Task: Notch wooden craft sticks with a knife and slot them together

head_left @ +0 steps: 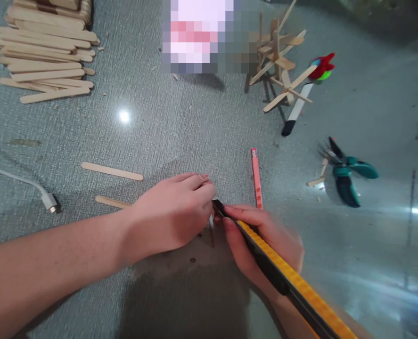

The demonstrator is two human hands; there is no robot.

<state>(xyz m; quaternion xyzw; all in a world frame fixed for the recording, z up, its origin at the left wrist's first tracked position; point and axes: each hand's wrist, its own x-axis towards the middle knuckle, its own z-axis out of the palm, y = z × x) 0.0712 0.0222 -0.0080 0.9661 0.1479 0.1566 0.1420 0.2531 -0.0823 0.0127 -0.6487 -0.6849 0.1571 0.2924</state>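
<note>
My left hand (180, 209) is closed low over the table, its fingertips pressed together around something mostly hidden. A thin sliver shows below its fingers, too small to name. Wrapped round a yellow and black snap-off utility knife (272, 256) is my right hand (282, 238). The knife's dark tip points at my left fingertips, close to or touching them. One wooden craft stick (113, 171) lies left of my left hand, and a second craft stick (111, 202) runs partly behind its wrist. Just beyond my right hand lies a pink pencil (256, 176).
A pile of craft sticks (48, 70) lies at the back left. Back right stands a structure of joined sticks (277, 56) beside a white pen (299, 108) with a red topper. Green-handled pliers (346, 172) lie at the right, a white cable (48, 200) at the left.
</note>
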